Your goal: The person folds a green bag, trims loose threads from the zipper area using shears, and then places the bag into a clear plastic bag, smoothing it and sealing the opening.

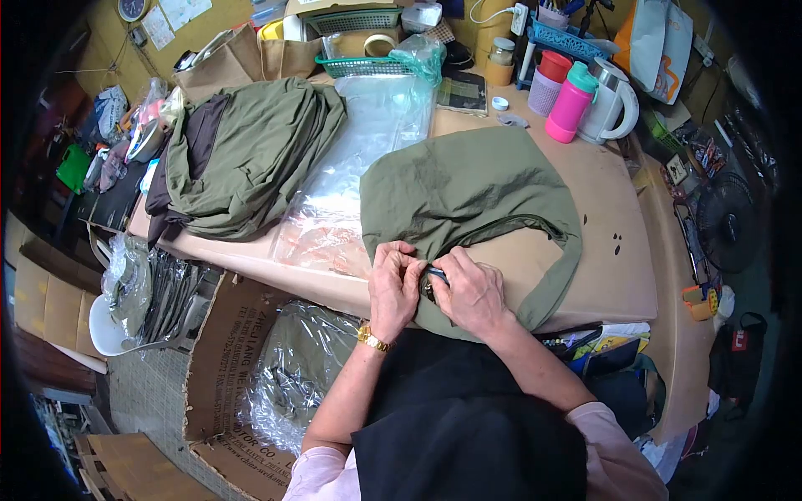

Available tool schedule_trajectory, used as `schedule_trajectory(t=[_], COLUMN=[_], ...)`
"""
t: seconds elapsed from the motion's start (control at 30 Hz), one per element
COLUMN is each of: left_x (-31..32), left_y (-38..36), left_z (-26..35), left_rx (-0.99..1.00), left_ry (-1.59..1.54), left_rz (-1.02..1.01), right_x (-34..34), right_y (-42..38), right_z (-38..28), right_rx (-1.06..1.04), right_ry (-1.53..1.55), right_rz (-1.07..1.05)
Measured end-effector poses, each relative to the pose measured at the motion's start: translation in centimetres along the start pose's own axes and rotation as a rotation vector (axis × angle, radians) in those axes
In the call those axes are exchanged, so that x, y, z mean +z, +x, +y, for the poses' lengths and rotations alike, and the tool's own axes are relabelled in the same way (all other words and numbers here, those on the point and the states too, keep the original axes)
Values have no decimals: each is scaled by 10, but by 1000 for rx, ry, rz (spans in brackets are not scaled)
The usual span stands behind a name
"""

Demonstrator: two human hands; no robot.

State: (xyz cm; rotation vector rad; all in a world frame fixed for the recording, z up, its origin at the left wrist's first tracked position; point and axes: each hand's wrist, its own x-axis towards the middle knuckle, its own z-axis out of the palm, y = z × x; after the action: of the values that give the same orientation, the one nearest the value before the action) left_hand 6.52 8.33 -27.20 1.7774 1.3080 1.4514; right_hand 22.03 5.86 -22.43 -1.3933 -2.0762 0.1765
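Olive-green looped cloth piece [468, 179] is spread along the right side of the clear plastic sheets [363, 134], near edge pinched by the left hand [394, 288]; a small dark-blue object [437, 273] is gripped by the right hand [473, 292] just beside, so neither's really closer.

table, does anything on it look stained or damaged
Yes: a few dark spots on the table, right of the green cloth, break its plain tan surface. I can't tell if they're stains or holes.
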Motion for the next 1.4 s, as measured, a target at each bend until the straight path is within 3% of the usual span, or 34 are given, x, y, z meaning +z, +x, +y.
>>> schedule_trajectory(t=[0.07,0.13,0.2,0.27,0.3,0.33,0.37,0.4,0.47,0.53,0.57,0.67,0.8,0.87,0.97,1.07,1.2,1.33,1.4], left_x=[-2,-22,-59,-89,-89,-87,-83,-74,-44,-44,-52,-71,-37,-2,12,12,16,9,8], left_y=[-3,-12,-24,-24,-28,-35,-39,-36,-36,-43,-40,-16,-9,-12,-12,-14,-18,-17,-15], left_z=[0,-1,2,1,6,11,19,38,45,24,27,48,65,55,47,58,65,69,69], left_rx=[187,98,-341,-169,-174,-148,-116,-231,-75,-166,-210,169,196,185,243,161,162,17,78], left_ry=[51,-48,-550,-461,-463,-256,-56,85,181,179,200,606,212,214,344,455,683,741,834], left_rz=[104,185,424,703,702,433,161,-83,-106,-159,-92,301,-314,-460,-434,-475,-513,-464,-427], right_x=[0,-4,-21,-38,-39,-35,-25,-15,4,-9,-16,-40,-40,-39,-39,-44,-53,-54,-52], right_y=[-1,-1,1,-1,-6,-9,-10,-11,-15,-10,-9,-6,-10,-17,-29,-27,-24,-29,-35], right_z=[5,18,27,42,43,40,33,27,14,15,24,51,59,55,66,80,82,80,80], right_rx=[-16,24,210,232,282,285,265,246,106,162,125,192,159,161,186,121,216,227,201], right_ry=[3,130,142,197,289,284,329,370,331,325,255,7,-14,-24,-78,-209,-166,-125,-84], right_rz=[-8,71,142,134,11,13,-159,-325,-172,-210,-122,-18,-93,-158,-42,34,-210,-201,-154])
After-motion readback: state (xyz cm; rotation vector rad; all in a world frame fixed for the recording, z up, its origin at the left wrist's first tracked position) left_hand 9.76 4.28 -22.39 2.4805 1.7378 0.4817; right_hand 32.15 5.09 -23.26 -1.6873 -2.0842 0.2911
